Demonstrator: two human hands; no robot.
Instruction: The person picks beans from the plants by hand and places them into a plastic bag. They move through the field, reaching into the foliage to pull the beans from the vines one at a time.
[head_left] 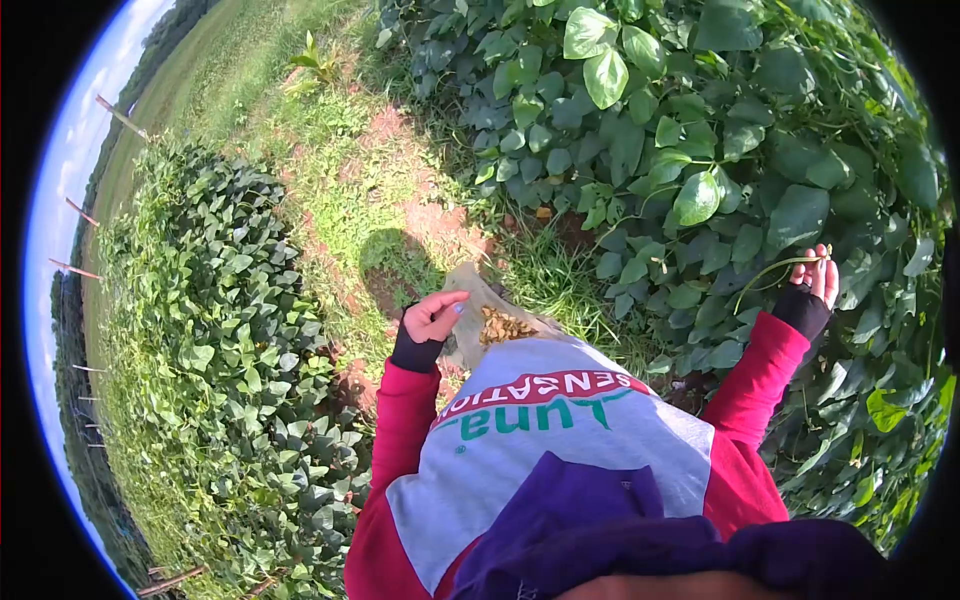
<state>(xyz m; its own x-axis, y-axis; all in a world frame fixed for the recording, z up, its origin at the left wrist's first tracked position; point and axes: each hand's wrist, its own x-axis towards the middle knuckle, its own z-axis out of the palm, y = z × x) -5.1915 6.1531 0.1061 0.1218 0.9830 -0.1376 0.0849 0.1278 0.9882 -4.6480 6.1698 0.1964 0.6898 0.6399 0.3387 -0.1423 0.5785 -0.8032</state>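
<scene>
My left hand [437,318] is closed on the rim of a pale, see-through plastic bag [466,288] in front of my body. Inside the bag lie many yellow-brown pieces [505,326], too small to identify for certain. Out to the right, beside the leafy plants, my right hand [816,280] pinches one end of a long, thin green bean pod [765,272]. The pod curves away to the left and downward, in front of dark leaves. Both hands wear black wrist coverings under red sleeves.
Dense climbing bean plants [720,130] fill the right side. Another leafy row [240,370] stands on the left, with wooden stakes [122,116] beyond it. Between them runs a grassy path [345,170] with reddish soil.
</scene>
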